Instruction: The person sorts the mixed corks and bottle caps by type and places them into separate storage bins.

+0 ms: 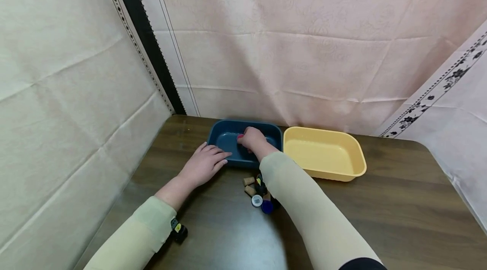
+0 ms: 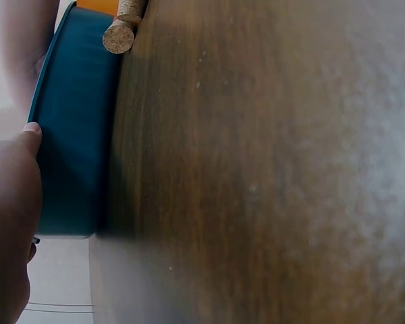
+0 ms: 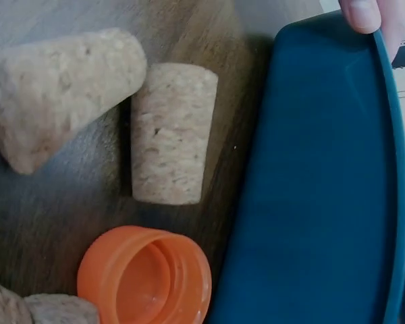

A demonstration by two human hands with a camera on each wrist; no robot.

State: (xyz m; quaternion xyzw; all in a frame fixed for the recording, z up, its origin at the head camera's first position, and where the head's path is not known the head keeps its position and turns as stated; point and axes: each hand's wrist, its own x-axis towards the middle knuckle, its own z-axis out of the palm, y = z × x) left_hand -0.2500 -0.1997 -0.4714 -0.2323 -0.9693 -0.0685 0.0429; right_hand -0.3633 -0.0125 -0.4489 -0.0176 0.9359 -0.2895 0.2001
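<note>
My left hand holds the front left corner of a dark blue plastic bin. Its thumb lies against the outer wall and a finger reaches over the rim. Inside that bin, my right hand pinches a small red cap, mostly covered by the fingers. In front of the bin lies a small pile: corks, a white cap and a blue cap. Close up in the right wrist view are an upright-looking cork and an orange cap, its hollow side showing.
A yellow bin stands right beside the blue one. Both are on a brown wooden table. Pale cloth hangs behind the table and along its sides. The right sleeve partly covers the pile.
</note>
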